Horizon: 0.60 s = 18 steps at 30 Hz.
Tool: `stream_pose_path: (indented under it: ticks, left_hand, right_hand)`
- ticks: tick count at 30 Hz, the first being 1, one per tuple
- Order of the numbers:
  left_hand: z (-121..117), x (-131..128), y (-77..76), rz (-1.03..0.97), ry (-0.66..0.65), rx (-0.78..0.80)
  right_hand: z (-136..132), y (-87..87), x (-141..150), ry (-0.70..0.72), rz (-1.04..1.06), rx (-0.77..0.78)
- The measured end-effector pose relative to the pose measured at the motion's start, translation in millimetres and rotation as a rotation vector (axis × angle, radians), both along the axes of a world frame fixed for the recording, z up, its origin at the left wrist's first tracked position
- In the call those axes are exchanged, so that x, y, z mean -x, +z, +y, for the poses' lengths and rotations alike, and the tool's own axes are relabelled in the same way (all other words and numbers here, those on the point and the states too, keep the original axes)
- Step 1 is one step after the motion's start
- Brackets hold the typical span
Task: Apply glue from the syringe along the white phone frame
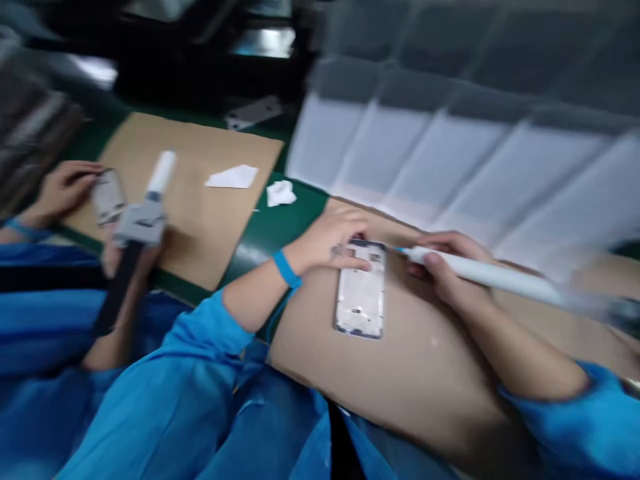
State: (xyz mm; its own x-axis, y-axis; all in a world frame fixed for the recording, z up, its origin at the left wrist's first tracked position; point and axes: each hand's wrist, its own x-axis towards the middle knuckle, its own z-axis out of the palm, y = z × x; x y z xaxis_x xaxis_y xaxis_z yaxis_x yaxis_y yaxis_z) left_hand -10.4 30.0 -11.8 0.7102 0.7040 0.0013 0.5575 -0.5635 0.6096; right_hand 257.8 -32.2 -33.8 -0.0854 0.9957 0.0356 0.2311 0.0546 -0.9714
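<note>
Head camera, at the bench: we lean low over a tan cardboard pad point(425, 360), with our blue smock sleeves point(200, 353) filling the foreground. On the pad just ahead of us lies a metal phone mid-frame point(361, 290), its pale inner face up. Our left hand point(325, 243), a blue wristband point(286, 269) at its wrist, grasps the frame's upper end, its fingers point(345, 230) spread over the edge and bearing down. Our right hand point(443, 267) is closed around a white dispensing barrel point(475, 272), held nearly level, its narrow tip at the frame's upper corner. Whether the tip touches the metal is too small to tell. In our judgement, this hold is best served by keeping the frame flat and firmly pinned while the barrel stays low and steady along the edge. Beyond, on a green bench top point(263, 230), lies a scrap of white tissue point(281, 193). A co-worker's hand point(65, 190) holds a second phone frame point(107, 197) over another cardboard pad point(215, 153), beside a grey dispensing gun point(143, 223) with a white barrel. Farther off sits a grey metal plate point(253, 112), while pale ribbed sheeting point(425, 147) at upper right is too blurred to name.
</note>
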Motion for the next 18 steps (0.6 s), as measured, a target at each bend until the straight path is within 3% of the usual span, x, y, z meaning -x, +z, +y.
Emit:
stream_pose_path:
  ticks: [3, 9, 18]
  left_hand:
    - [11.3, 0.5, -7.1, -0.026, -0.015, -0.014]
    - [7.4, 0.4, 3.3, -0.024, 0.026, -0.055]
    - [9.7, -3.7, 0.7, 0.001, 0.023, -0.043]
  right_hand:
    - [-6.2, -4.0, -14.5, 0.036, 0.045, 0.027]
    - [11.4, -4.3, 1.1, 0.069, 0.037, -0.097]
    - [15.2, -5.6, -2.8, 0.112, 0.070, 0.032]
